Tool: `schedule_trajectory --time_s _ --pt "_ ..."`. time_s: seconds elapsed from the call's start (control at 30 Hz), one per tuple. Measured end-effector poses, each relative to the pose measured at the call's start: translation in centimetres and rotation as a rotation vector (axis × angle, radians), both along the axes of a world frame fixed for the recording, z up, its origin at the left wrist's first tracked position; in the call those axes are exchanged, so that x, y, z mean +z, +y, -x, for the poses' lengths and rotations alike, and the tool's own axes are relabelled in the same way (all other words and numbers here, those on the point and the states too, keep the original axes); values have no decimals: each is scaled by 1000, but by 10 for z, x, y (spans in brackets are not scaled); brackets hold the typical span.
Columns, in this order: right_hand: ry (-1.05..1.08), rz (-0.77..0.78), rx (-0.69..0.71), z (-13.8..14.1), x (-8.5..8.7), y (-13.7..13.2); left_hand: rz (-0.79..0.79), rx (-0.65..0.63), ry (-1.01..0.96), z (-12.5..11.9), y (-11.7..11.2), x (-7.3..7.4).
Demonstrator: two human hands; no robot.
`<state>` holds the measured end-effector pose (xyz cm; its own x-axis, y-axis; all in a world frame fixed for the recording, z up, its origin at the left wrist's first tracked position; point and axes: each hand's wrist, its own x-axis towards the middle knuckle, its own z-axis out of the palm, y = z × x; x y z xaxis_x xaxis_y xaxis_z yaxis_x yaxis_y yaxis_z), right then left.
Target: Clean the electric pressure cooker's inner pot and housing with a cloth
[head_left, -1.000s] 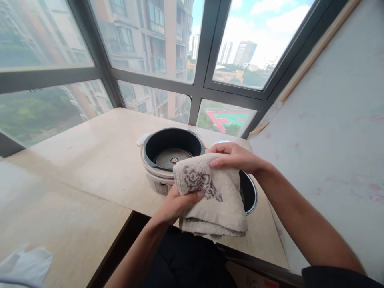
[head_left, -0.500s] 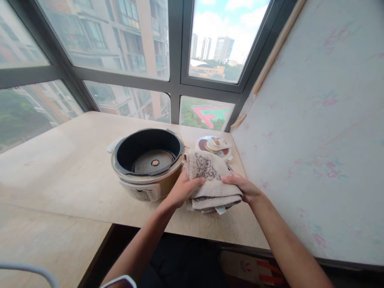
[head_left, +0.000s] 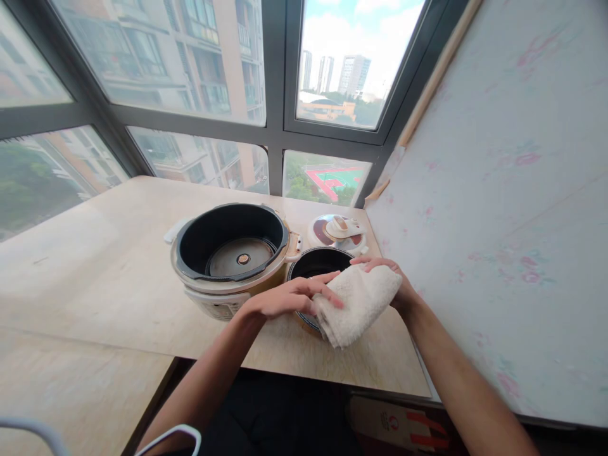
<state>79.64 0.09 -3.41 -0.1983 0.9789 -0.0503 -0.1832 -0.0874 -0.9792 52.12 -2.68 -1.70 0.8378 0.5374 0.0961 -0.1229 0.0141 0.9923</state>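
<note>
A folded cloth towel (head_left: 361, 303), its pale fuzzy side up, is tilted over the front right of a dark inner pot (head_left: 311, 258). My right hand (head_left: 387, 275) grips the towel by its far right edge, with part of the fingers hidden behind it. My left hand (head_left: 299, 294) reaches across the pot's near rim, fingers stretched out and resting on the towel's left side. Left of the pot stands an electric pressure cooker base (head_left: 218, 297), uncovered, with a dark cavity and a round plate at its bottom.
Behind the inner pot lies the cooker's lid (head_left: 337, 231) with its handle up. A flower-patterned wall (head_left: 498, 209) bounds the right side, and windows (head_left: 190, 69) rise behind the pale countertop (head_left: 118, 272). Below the counter edge is a paper bag (head_left: 399, 421).
The towel has been turned over from its patterned side to its plain side and shifted slightly right, uncovering the inner pot. My left hand has loosened from its grip, fingers now extended.
</note>
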Motion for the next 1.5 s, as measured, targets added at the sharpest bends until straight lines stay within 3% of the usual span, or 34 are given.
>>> schedule_trajectory --time_s 0.1,0.17,0.27,0.33,0.4,0.53,0.63,0.73,0.87,1.0,1.2,1.4,1.5 --pt "-39 -137 122 0 9 -1 132 176 71 -12 -3 0" --pt "-80 -233 149 7 15 1 133 288 197 -27 -1 -2" --pt "-132 -344 98 19 19 9 109 260 238 -49 10 -8" --pt "-170 -364 34 22 16 15 77 310 268 -59 18 -13" --pt "-223 -340 -48 17 7 20 -96 445 432 -65 26 -17" --pt "-356 -219 -337 -8 -26 11 -573 617 1010 -77 35 -21" --pt "-447 -94 -516 -17 -56 -11 -725 550 1260 -90 41 -28" --pt "-485 -27 -463 -12 -79 -35 -743 491 1282 -105 48 -42" --pt "-445 -46 -460 5 -96 -51 -746 358 1282 -118 53 -61" --pt "-342 -1 -527 13 -101 -52 -776 201 1239 -127 54 -67" --pt "-284 25 -567 14 -104 -51 -839 -43 1141 -139 43 -65" --pt "-184 58 -586 17 -98 -51 -882 -332 1063 -112 40 -56" --pt "-219 61 -585 17 -92 -51 -811 -417 1067 -93 49 -53"
